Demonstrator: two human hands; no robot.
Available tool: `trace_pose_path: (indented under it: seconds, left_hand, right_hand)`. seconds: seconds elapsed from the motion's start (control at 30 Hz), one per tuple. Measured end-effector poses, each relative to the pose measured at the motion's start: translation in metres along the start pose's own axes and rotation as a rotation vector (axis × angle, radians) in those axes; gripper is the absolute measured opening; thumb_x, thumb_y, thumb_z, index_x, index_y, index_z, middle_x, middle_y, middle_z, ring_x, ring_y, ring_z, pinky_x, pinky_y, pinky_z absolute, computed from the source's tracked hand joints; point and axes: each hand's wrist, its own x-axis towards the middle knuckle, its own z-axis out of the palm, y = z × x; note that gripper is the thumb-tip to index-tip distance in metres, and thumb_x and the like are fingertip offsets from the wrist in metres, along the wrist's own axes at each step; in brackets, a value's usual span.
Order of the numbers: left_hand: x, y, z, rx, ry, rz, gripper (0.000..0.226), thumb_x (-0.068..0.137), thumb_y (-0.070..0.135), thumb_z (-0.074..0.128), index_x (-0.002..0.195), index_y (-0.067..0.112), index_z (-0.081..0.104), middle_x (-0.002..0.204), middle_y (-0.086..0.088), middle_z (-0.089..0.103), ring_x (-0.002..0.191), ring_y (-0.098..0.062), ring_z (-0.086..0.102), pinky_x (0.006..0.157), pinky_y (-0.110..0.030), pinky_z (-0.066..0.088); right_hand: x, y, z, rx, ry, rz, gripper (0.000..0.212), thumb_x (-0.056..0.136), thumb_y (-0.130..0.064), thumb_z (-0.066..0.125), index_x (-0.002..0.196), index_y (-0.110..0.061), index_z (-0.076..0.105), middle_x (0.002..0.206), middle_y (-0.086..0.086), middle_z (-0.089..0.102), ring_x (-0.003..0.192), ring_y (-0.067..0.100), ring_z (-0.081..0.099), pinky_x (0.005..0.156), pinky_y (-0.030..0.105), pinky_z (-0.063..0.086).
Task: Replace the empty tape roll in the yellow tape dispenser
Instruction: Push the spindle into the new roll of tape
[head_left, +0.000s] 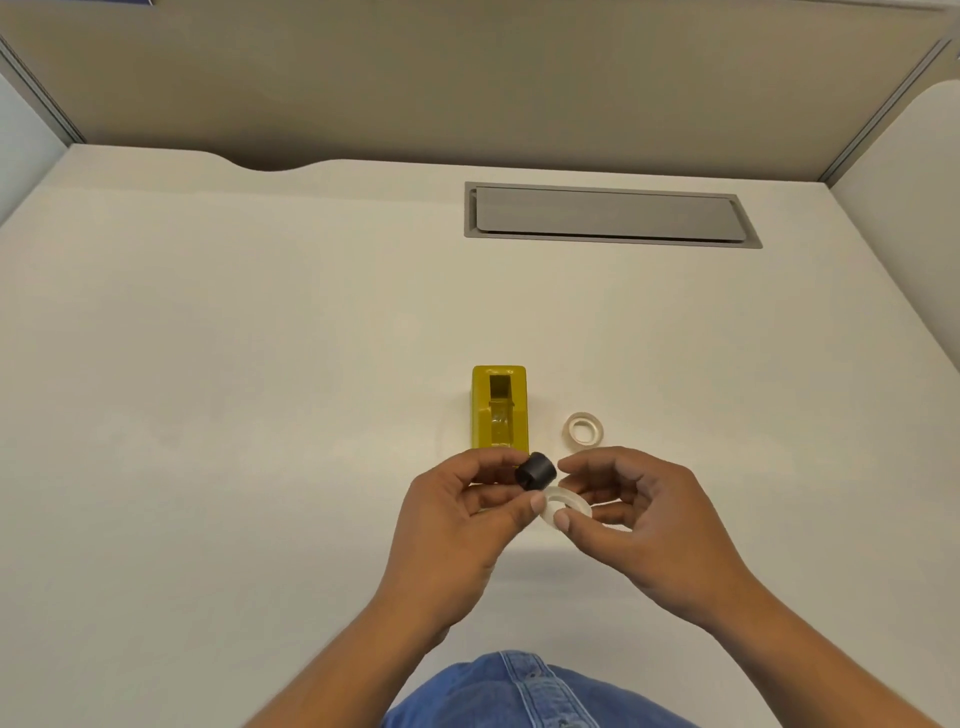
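Dispenser (500, 408) sits beside spare roll (583, 429), seemingly apart.

Left hand (457, 512) holds black hub (536, 471), right hand (631, 512) clear ring (566, 503)

Desk (260, 364): dispenser (500, 410), tape roll (583, 429).

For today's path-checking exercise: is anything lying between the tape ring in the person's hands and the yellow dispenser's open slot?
Nothing visible blocks it. The dispenser sits just beyond the held ring, its slot open; the other ring lies off to its right.
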Motion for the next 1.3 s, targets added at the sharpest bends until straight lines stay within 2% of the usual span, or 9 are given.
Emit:
trace_pose_path:
  seconds: [0.13,0.33,0.47,0.6,0.67,0.73,0.87,1.2,1.3]
  left_hand:
    - [0.002,0.002,0.003,0.027,0.014,-0.003,0.024,0.075,0.016,0.082,0.092,0.032,0.075,0.088,0.013,0.079,0.085,-0.01,0.075,0.078,-0.026,0.059]
    - [0.003,0.0,0.005,0.05,0.071,-0.028,0.023,0.079,0.011,0.078,0.089,0.031,0.071,0.082,0.015,0.078,0.077,-0.01,0.075,0.068,-0.019,0.058]
    - [0.003,0.001,0.003,-0.004,0.119,-0.051,0.027,0.08,0.006,0.073,0.093,0.03,0.071,0.081,0.013,0.077,0.076,-0.021,0.076,0.074,-0.033,0.061]
    - [0.004,0.002,0.001,-0.051,0.107,-0.07,0.032,0.083,0.002,0.069,0.091,0.033,0.074,0.084,0.01,0.079,0.081,-0.017,0.076,0.081,-0.035,0.06]
    - [0.003,0.002,0.001,-0.076,0.109,-0.083,0.031,0.082,0.002,0.069,0.09,0.032,0.075,0.084,0.008,0.079,0.082,-0.018,0.076,0.082,-0.036,0.06]
    - [0.002,0.003,0.002,-0.099,0.109,-0.092,0.029,0.08,0.002,0.072,0.091,0.029,0.075,0.086,0.007,0.079,0.082,-0.018,0.076,0.082,-0.036,0.06]
    - [0.0,0.001,0.003,-0.125,0.095,-0.105,0.029,0.077,0.003,0.078,0.093,0.027,0.074,0.09,0.005,0.08,0.083,-0.017,0.076,0.081,-0.033,0.059]
    - [-0.006,-0.002,0.002,-0.135,0.093,-0.107,0.027,0.078,0.006,0.078,0.098,0.023,0.073,0.091,0.005,0.079,0.081,-0.017,0.076,0.072,-0.025,0.058]
    - [-0.008,-0.004,0.002,-0.127,0.107,-0.107,0.027,0.078,0.006,0.077,0.098,0.023,0.073,0.091,0.006,0.079,0.081,-0.016,0.076,0.075,-0.029,0.059]
  right_hand:
    - [-0.002,0.0,0.005,-0.061,-0.025,-0.046,0.031,0.069,-0.036,0.082,0.098,-0.033,0.073,0.091,-0.013,0.076,0.087,0.011,0.072,0.071,0.02,0.059]
    - [0.0,0.004,0.006,-0.164,-0.006,-0.091,0.033,0.066,-0.041,0.081,0.097,-0.039,0.07,0.092,-0.024,0.072,0.09,0.005,0.069,0.07,0.012,0.054]
    - [0.008,0.018,0.001,-0.199,0.103,-0.063,0.034,0.061,-0.049,0.081,0.092,-0.04,0.07,0.091,-0.025,0.071,0.081,0.006,0.068,0.061,0.013,0.053]
    - [0.022,0.046,-0.006,-0.164,0.188,0.023,0.032,0.058,-0.043,0.086,0.085,-0.034,0.07,0.085,-0.017,0.073,0.069,0.009,0.069,0.057,0.019,0.056]
    - [0.028,0.061,-0.007,-0.166,0.21,0.07,0.03,0.059,-0.037,0.088,0.082,-0.034,0.069,0.084,-0.018,0.072,0.067,0.008,0.07,0.057,0.022,0.057]
    - [0.031,0.073,-0.009,-0.211,0.223,0.096,0.029,0.06,-0.038,0.087,0.079,-0.035,0.066,0.084,-0.022,0.07,0.066,0.004,0.069,0.056,0.019,0.054]
    - [0.035,0.09,-0.01,-0.373,0.234,0.079,0.028,0.062,-0.041,0.084,0.079,-0.034,0.063,0.08,-0.019,0.068,0.072,0.0,0.062,0.058,0.016,0.042]
    - [0.038,0.108,-0.007,-0.491,0.268,0.078,0.028,0.068,-0.041,0.078,0.087,-0.036,0.059,0.085,-0.019,0.065,0.077,-0.003,0.058,0.06,0.02,0.043]
    - [0.038,0.107,-0.007,-0.49,0.265,0.075,0.028,0.068,-0.04,0.079,0.088,-0.035,0.06,0.087,-0.02,0.065,0.076,-0.003,0.057,0.061,0.02,0.042]
